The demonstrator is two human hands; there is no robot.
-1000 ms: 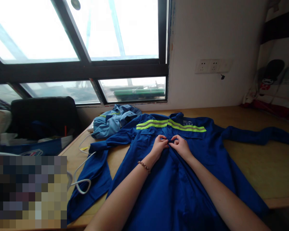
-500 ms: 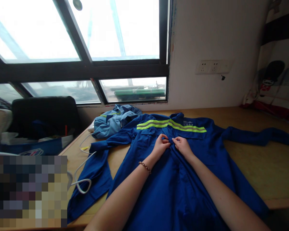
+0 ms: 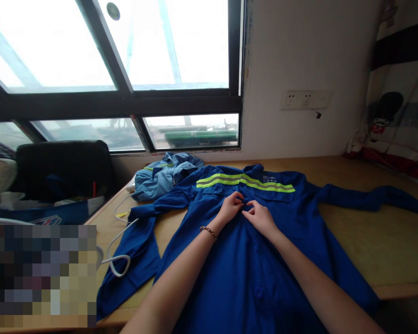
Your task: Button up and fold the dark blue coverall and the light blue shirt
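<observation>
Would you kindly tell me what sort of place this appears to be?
It looks like an indoor room, probably in a home or dormitory: a patterned cloth hangs at the right, wall sockets sit above the wooden table, and a large window is beyond it.

Your single head-mounted camera views the tabletop (image 3: 355, 250) from its near side, above and at close range, facing forward-down, with the window (image 3: 174, 51) beyond.
</observation>
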